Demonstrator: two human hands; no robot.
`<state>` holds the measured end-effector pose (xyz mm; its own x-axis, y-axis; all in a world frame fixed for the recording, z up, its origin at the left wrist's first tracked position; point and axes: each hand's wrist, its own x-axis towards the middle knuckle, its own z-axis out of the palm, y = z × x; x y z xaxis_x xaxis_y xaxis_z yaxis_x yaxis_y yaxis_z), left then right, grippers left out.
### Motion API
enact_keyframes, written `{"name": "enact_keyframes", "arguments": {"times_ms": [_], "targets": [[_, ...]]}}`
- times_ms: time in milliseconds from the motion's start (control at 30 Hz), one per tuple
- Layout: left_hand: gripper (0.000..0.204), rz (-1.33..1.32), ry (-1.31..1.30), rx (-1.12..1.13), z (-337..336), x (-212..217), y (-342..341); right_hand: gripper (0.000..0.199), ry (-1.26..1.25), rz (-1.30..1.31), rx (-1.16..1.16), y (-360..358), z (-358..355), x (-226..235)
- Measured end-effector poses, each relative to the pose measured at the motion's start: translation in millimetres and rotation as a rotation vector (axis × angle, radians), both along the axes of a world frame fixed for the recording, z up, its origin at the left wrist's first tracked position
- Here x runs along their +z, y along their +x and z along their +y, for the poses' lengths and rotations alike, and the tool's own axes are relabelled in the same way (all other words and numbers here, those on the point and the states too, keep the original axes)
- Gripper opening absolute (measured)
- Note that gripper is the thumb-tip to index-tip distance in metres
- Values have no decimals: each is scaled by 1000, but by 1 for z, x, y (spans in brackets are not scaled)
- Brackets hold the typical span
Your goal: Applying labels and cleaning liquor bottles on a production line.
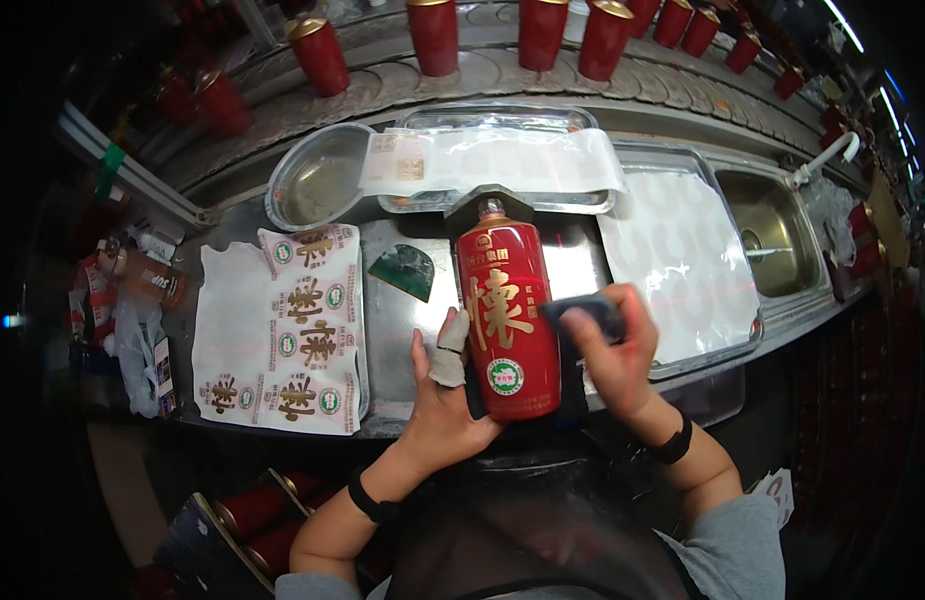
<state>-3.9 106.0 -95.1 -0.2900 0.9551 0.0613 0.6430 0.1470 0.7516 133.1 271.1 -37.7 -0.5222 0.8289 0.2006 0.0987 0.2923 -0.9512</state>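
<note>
At the steel bench's [403, 320] front edge, the left hand [438, 400] grips a red cylindrical ceramic bottle [505, 320] steady while the right hand [618, 355], clamped on a dark cloth pad [583, 312], presses its label.

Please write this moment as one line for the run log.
left hand: holds red bottle upright | right hand: presses dark cloth on bottle side | label sheets: lie left on table

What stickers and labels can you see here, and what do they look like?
Label on the red bottle, held between the left hand and right hand: gold marks, a round green-and-white seal.
Label sheets, left on the metal counter: white, red-gold patterns, green circles.
Pale sheets, over the far tray: whitish, faint print.
</note>
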Motion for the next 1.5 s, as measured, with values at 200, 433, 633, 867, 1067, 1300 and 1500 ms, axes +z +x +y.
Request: {"name": "enact_keyframes", "arguments": {"times_ms": [200, 433, 633, 867, 1067, 1300, 1500], "targets": [[65, 69, 22, -56, 6, 6, 3, 19, 464, 219, 357, 1, 7, -18], [95, -72, 132, 74, 4, 10, 7, 20, 351, 205, 354, 11, 7, -20], [89, 165, 292, -99, -1, 35, 9, 25, -281, 115, 25, 24, 56, -48], [65, 395, 160, -564, 58, 66, 2, 12, -323, 136, 145, -10, 127, -39], [38, -25, 415, -127, 70, 83, -60, 24, -132, 24, 137, -45, 142, -38], [35, 317, -67, 643, 157, 13, -259, 16, -178, -62, 142, -26, 89, -37], [51, -11, -153, 710, 191, -22, -296, 8, 1, -153, 236, -2, 51, -19]]}}
